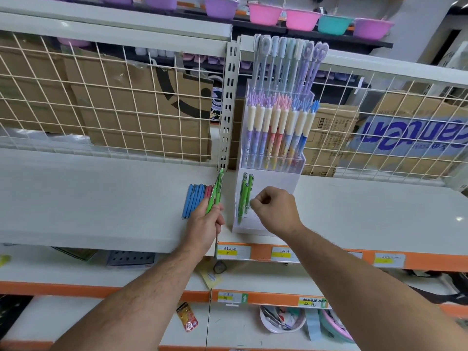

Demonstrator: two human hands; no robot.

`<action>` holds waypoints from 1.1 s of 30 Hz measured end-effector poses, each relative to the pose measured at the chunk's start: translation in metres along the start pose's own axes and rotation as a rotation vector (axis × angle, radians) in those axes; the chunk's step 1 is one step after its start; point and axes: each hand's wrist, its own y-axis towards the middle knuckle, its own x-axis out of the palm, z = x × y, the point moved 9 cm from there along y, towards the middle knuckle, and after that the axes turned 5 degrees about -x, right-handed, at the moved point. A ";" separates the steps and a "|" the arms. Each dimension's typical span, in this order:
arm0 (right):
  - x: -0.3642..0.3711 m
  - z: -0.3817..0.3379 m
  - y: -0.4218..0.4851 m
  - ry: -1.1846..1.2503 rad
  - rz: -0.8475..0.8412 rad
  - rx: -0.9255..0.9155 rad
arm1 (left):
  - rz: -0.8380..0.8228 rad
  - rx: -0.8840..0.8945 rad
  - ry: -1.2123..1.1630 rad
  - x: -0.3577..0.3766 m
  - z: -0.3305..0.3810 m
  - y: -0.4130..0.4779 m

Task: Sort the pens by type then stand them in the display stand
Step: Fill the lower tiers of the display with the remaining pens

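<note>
Several green pens [215, 192] are being gripped in the left hand [206, 225]. The right hand [274, 210] is curling beside the standing pens [243, 196] in the display stand [273, 183]; whether it is pinching one, I cannot tell. Feeding them in singly and upright seems wisest. Blue pens [193, 200] are lying on the white shelf [101, 198], with a wire grid [101, 97] running behind.

The display stand [276, 179] is clear, glossy plastic.

Premises: a retail shop. Price labels [233, 251] line the orange-edged shelf [329, 206]. Plastic basins [264, 13] and a stocked pen display stand [272, 138] are on sale.
</note>
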 end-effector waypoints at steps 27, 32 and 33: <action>-0.035 -0.018 0.003 0.231 0.133 0.035 | 0.008 0.074 0.258 -0.009 0.019 -0.001; -0.018 -0.018 0.010 0.149 0.088 0.014 | -0.041 0.004 0.170 -0.009 0.002 0.010; -0.015 -0.017 0.010 0.128 0.077 0.008 | -0.044 0.000 0.150 -0.009 0.003 0.010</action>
